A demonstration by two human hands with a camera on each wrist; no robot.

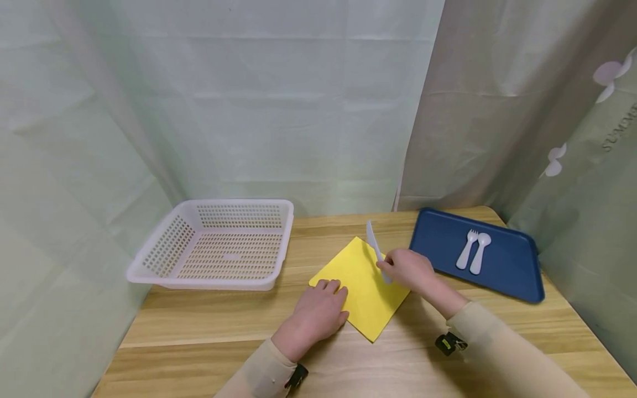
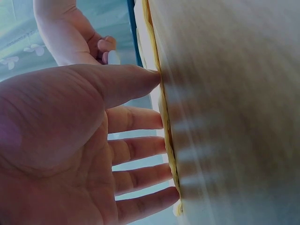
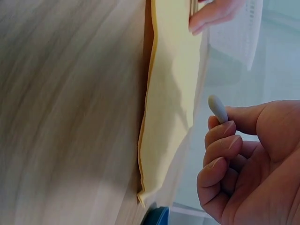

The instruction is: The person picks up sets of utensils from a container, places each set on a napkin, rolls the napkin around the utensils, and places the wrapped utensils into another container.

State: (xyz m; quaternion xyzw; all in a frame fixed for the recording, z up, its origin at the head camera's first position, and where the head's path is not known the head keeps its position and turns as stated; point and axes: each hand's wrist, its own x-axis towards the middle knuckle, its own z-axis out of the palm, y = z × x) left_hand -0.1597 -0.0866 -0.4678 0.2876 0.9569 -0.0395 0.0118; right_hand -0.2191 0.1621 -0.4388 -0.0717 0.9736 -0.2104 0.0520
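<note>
A yellow folded cloth napkin (image 1: 365,293) lies turned like a diamond on the wooden table. My left hand (image 1: 320,310) rests on its left corner, and in the left wrist view its straight fingers (image 2: 140,147) touch the edge. Above the napkin's right side, my right hand (image 1: 405,268) pinches a white plastic knife (image 1: 374,243) by the handle, blade pointing away. From the right wrist view the rounded handle end (image 3: 217,108) sticks out between thumb and curled fingers, apart from the cloth.
A blue tray (image 1: 512,282) at the right holds a white fork (image 1: 466,250) and a white spoon (image 1: 480,254) side by side. At the left stands a white perforated basket (image 1: 204,285). Pale curtains (image 1: 278,110) enclose the table's back and sides.
</note>
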